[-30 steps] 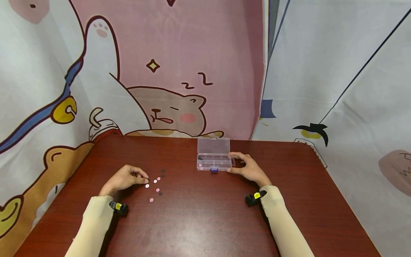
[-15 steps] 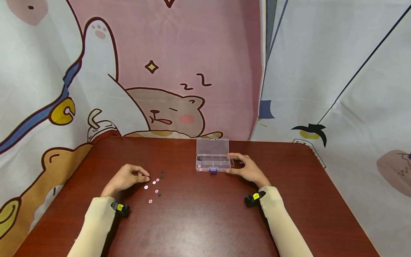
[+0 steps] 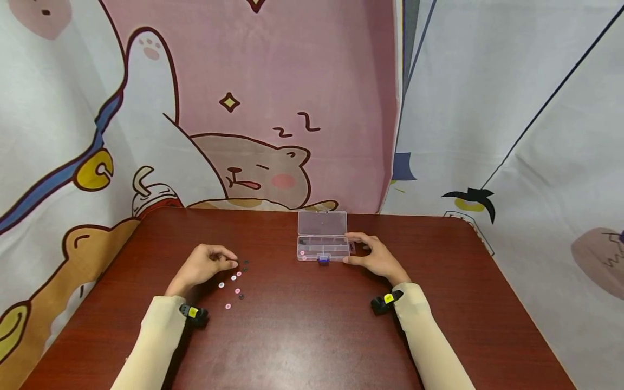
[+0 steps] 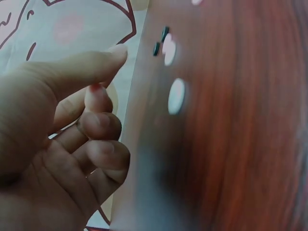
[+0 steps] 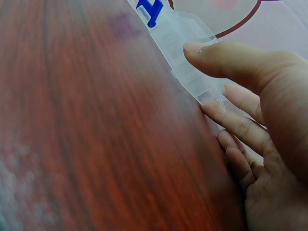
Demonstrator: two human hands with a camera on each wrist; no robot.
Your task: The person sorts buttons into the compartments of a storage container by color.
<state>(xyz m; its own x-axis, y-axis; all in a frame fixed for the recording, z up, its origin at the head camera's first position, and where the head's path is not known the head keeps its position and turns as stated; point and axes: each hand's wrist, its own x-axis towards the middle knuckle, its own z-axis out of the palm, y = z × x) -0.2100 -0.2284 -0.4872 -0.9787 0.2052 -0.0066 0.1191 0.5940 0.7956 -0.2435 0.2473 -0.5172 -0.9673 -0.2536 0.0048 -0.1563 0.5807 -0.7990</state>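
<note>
My left hand (image 3: 205, 266) is close over the table at the upper left edge of a scatter of small round buttons. Its thumb and index fingertips pinch together, with a dark speck like a black button showing at their tips in the head view; the thumb largely hides it in the left wrist view. Just beyond lie black buttons (image 3: 246, 262), a pink button (image 3: 239, 274) and a white button (image 4: 176, 96). My right hand (image 3: 374, 257) grips the right end of a clear compartment box (image 3: 312, 248), thumb in front, fingers behind. Its lid stands raised.
Pink buttons (image 3: 303, 253) and dark ones lie in the box's left compartments. A blue latch (image 3: 324, 261) is on its front. Nearer me lie another pink button (image 3: 228, 306) and a black one (image 3: 241, 297). A patterned cloth (image 3: 273, 81) hangs behind the brown table (image 3: 302, 336).
My left hand has moved right and slightly away from me, from beside the white button towards the black buttons. My right hand keeps its grip on the box.
</note>
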